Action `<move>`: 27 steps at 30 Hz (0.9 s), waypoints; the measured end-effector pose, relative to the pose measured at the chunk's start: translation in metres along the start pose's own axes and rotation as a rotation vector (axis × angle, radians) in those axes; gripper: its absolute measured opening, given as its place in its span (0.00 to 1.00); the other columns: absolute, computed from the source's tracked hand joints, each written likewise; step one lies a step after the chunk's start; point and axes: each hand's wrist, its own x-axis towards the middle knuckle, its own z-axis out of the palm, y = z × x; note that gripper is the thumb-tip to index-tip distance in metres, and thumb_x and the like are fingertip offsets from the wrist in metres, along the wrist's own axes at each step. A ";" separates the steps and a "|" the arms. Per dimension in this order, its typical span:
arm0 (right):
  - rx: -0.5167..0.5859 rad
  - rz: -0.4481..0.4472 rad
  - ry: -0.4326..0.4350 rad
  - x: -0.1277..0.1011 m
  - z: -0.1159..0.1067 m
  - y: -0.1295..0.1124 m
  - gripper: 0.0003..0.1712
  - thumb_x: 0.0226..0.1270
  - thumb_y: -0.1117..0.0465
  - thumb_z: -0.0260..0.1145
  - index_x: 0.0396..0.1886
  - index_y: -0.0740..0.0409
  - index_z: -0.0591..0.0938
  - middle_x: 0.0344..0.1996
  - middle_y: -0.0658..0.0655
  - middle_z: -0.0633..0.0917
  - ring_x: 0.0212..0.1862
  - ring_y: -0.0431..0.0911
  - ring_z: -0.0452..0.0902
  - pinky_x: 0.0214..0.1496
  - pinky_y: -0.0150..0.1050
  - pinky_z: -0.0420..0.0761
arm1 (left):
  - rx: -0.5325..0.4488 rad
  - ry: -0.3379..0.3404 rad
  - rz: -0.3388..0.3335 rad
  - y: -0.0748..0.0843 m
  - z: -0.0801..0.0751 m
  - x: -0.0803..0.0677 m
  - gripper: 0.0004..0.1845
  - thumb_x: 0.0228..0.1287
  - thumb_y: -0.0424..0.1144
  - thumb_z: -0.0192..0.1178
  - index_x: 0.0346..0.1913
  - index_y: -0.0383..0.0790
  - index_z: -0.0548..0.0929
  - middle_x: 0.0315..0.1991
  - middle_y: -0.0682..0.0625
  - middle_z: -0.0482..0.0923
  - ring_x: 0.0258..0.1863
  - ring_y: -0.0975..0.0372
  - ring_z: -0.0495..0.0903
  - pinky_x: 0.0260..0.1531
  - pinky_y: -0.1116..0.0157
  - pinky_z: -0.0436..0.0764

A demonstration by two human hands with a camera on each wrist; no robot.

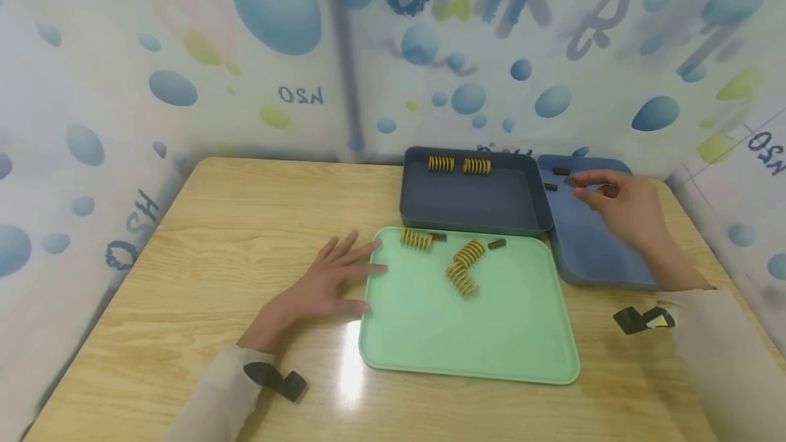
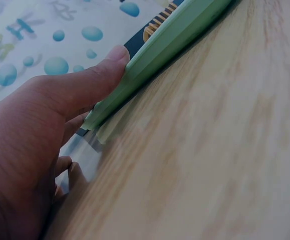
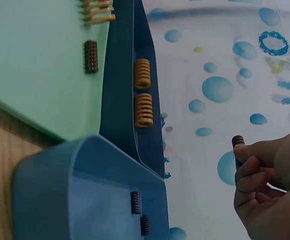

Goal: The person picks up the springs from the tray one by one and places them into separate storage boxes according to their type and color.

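Note:
My right hand (image 1: 626, 207) pinches a small dark coil spring (image 3: 238, 141) between thumb and fingertips, over the far part of the blue tray (image 1: 592, 244). Two more dark springs lie in that tray, one by its back edge (image 1: 561, 171) and one at its left side. With fingers spread, my left hand (image 1: 325, 282) lies at the left edge of the light green tray (image 1: 503, 333); in the left wrist view its thumb (image 2: 112, 62) rests against the rim. On the green tray are three yellow springs (image 1: 470, 252) and two dark springs (image 1: 497, 243).
A dark blue-grey tray (image 1: 467, 203) stands behind the green one, with two yellow springs (image 1: 477, 166) along its back wall. The blue tray adjoins it on the right. All sit on a wooden table (image 1: 245, 224) against a wall covering with printed drops (image 1: 276, 2).

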 end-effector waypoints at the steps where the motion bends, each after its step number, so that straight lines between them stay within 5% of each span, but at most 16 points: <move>1: -0.002 0.002 0.004 0.003 0.000 0.001 0.18 0.66 0.48 0.65 0.50 0.53 0.83 0.30 0.44 0.85 0.25 0.34 0.74 0.18 0.37 0.67 | 0.000 0.000 0.000 0.000 0.000 0.000 0.34 0.58 0.61 0.62 0.66 0.51 0.73 0.74 0.48 0.54 0.72 0.39 0.41 0.64 0.37 0.39; 10: -0.012 0.044 0.013 0.034 -0.006 0.006 0.22 0.65 0.47 0.65 0.52 0.56 0.83 0.30 0.39 0.84 0.27 0.30 0.75 0.21 0.35 0.69 | 0.009 -0.006 -0.008 -0.001 -0.001 0.000 0.34 0.56 0.59 0.63 0.66 0.52 0.73 0.75 0.50 0.52 0.72 0.40 0.40 0.65 0.37 0.38; 20: 0.051 0.115 -0.043 0.058 -0.002 0.014 0.26 0.66 0.45 0.63 0.56 0.56 0.81 0.44 0.50 0.83 0.35 0.30 0.76 0.32 0.28 0.74 | 0.008 -0.009 -0.010 -0.001 -0.001 0.000 0.35 0.57 0.60 0.63 0.66 0.51 0.73 0.75 0.49 0.51 0.72 0.40 0.39 0.65 0.37 0.38; 27: 0.105 0.189 -0.054 0.072 0.006 0.033 0.27 0.66 0.47 0.64 0.58 0.59 0.79 0.48 0.48 0.82 0.36 0.27 0.74 0.36 0.22 0.75 | 0.004 -0.004 -0.003 -0.001 -0.001 0.000 0.35 0.57 0.63 0.61 0.66 0.52 0.73 0.75 0.50 0.52 0.72 0.40 0.40 0.64 0.37 0.38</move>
